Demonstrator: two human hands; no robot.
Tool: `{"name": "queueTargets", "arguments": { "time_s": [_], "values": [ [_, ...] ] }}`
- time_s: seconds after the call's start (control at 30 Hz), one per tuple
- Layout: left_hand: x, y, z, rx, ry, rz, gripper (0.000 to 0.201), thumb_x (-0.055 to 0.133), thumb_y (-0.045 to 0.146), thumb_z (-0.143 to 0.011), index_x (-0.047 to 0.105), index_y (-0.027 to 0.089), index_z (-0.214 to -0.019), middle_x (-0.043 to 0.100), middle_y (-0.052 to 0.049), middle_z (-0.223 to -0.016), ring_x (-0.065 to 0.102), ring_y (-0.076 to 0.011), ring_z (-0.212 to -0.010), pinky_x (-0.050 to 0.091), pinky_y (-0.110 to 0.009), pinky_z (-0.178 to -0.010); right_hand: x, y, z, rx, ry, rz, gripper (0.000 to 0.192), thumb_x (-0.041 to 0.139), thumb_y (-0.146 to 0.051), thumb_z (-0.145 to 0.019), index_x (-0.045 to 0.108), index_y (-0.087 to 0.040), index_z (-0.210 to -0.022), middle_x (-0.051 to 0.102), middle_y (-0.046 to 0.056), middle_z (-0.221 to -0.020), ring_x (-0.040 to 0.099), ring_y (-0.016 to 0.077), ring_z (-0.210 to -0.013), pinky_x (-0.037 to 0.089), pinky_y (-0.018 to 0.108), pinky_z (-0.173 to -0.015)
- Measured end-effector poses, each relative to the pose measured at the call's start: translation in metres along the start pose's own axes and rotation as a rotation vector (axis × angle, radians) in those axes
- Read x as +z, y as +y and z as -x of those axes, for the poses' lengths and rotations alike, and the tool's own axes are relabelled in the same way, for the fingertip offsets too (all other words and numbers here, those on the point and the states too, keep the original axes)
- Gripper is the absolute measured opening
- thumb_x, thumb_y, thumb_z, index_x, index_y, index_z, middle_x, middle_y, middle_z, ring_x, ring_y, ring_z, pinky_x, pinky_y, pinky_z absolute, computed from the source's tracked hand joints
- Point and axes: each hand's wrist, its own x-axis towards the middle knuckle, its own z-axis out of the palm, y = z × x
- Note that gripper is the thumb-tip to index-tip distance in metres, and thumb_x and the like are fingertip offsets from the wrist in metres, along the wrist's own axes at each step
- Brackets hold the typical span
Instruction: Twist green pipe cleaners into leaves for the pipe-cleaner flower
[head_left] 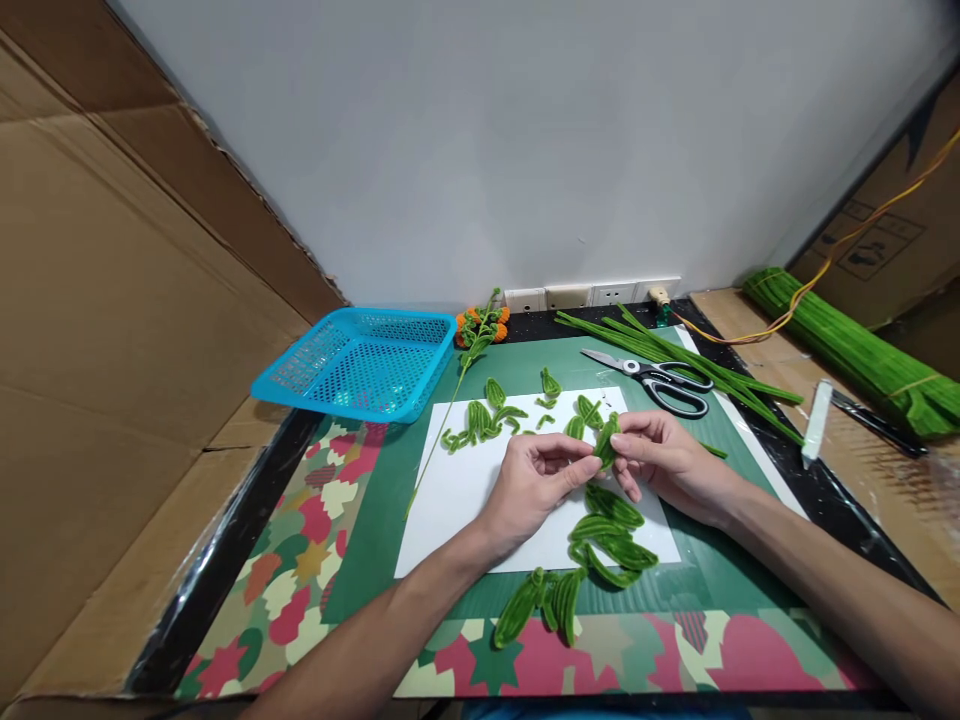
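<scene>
A green pipe-cleaner leaf (607,440) is held upright between both my hands over the white sheet of paper (465,510). My left hand (532,485) pinches its lower left edge with thumb and fingers. On the other side, my right hand (675,460) grips it between thumb and forefinger, the other fingers curled behind. Just below my hands lies a cluster of similar leaves (611,540), and more leaves (559,602) rest at the mat's near edge. Smaller curled green pieces (480,420) are spread on the paper's far left part.
A blue plastic basket (367,365) stands back left, beside a stemmed orange flower (480,330). Black-handled scissors (656,380) lie near long green pipe cleaners (720,375). A green bundle (847,345), a white tool (817,425) and a yellow cord (825,265) are at right. Cardboard (135,300) walls the left.
</scene>
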Motion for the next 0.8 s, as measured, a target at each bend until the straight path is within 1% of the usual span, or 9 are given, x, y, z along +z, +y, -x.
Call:
{"name": "queueTargets", "arguments": {
  "time_s": [0.07,0.13,0.23,0.33,0.4,0.5,0.67,0.73,0.8],
  "values": [
    [-0.0010,0.0011,0.0007,-0.031,-0.029,0.008,0.036,0.088,0.045,-0.082,0.078,0.011,-0.091,0.064,0.001,-0.061,0.041,-0.0039,-0.043,0.029,-0.017,-0.039,-0.0006,-0.0002,0.0011,0.022,-0.033,-0.008,0.028,0.090,-0.037,-0.081,0.075,-0.017,-0.094,0.068,-0.003,-0.060,0.063,0.0107,-0.047,0.055,0.019,-0.046],
    [-0.0017,0.0018,0.0011,-0.059,-0.055,0.013,0.038,0.086,0.048,-0.083,0.077,0.012,-0.093,0.055,0.005,-0.054,0.040,-0.0047,-0.040,0.029,-0.017,-0.038,-0.0020,-0.0019,0.0021,0.038,-0.071,0.007,0.036,0.090,-0.037,-0.082,0.074,-0.018,-0.108,0.069,-0.003,-0.060,0.064,0.0120,-0.045,0.055,0.021,-0.046],
    [-0.0021,0.0022,0.0002,-0.075,-0.051,0.023,0.041,0.085,0.050,-0.084,0.074,0.013,-0.100,0.054,0.006,-0.054,0.043,-0.0053,-0.040,0.032,-0.016,-0.037,-0.0050,-0.0055,0.0022,0.006,-0.081,0.044,0.033,0.090,-0.034,-0.082,0.073,-0.017,-0.105,0.071,-0.002,-0.062,0.067,0.0131,-0.046,0.057,0.021,-0.046],
    [-0.0024,0.0021,-0.0016,-0.075,-0.020,0.025,0.043,0.081,0.051,-0.087,0.073,0.014,-0.109,0.054,0.007,-0.053,0.041,-0.0049,-0.038,0.034,-0.015,-0.036,-0.0068,-0.0062,0.0000,-0.049,-0.023,0.070,0.029,0.091,-0.033,-0.080,0.073,-0.017,-0.097,0.073,0.000,-0.066,0.070,0.0137,-0.049,0.059,0.021,-0.047],
    [-0.0028,0.0018,-0.0024,-0.043,-0.001,0.001,0.044,0.081,0.050,-0.088,0.073,0.016,-0.115,0.059,0.005,-0.057,0.044,-0.0054,-0.039,0.035,-0.015,-0.036,-0.0069,-0.0039,-0.0020,-0.069,0.020,0.090,0.031,0.092,-0.034,-0.079,0.074,-0.016,-0.098,0.075,0.001,-0.067,0.071,0.0148,-0.051,0.060,0.021,-0.047],
    [-0.0032,0.0011,-0.0023,0.049,0.050,-0.073,0.044,0.085,0.046,-0.085,0.076,0.017,-0.116,0.070,-0.001,-0.074,0.054,-0.0076,-0.047,0.041,-0.016,-0.038,-0.0064,0.0009,-0.0040,-0.090,0.053,0.116,0.036,0.093,-0.035,-0.078,0.075,-0.015,-0.102,0.075,0.001,-0.066,0.073,0.0160,-0.053,0.061,0.022,-0.048],
    [-0.0013,0.0025,0.0005,0.200,0.188,-0.216,0.030,0.086,0.041,-0.084,0.083,0.015,-0.101,0.073,-0.004,-0.072,0.059,-0.0112,-0.050,0.045,-0.020,-0.042,-0.0057,0.0029,-0.0038,-0.108,0.052,0.148,0.035,0.094,-0.034,-0.077,0.075,-0.015,-0.100,0.075,0.002,-0.065,0.072,0.0160,-0.051,0.062,0.024,-0.049],
    [-0.0003,0.0040,0.0015,0.229,0.215,-0.226,0.028,0.086,0.040,-0.084,0.084,0.016,-0.099,0.076,-0.006,-0.078,0.061,-0.0123,-0.053,0.047,-0.021,-0.043,-0.0054,0.0022,-0.0031,-0.124,0.077,0.183,0.039,0.094,-0.035,-0.077,0.075,-0.017,-0.106,0.073,0.000,-0.063,0.069,0.0156,-0.048,0.060,0.025,-0.048],
    [-0.0001,0.0051,0.0019,0.221,0.226,-0.211,0.028,0.086,0.040,-0.084,0.084,0.017,-0.099,0.077,-0.006,-0.079,0.062,-0.0127,-0.053,0.048,-0.021,-0.043,-0.0051,0.0019,-0.0020,-0.157,0.107,0.235,0.046,0.093,-0.036,-0.078,0.075,-0.019,-0.116,0.070,-0.002,-0.060,0.067,0.0158,-0.046,0.059,0.026,-0.046]
  ]
}}
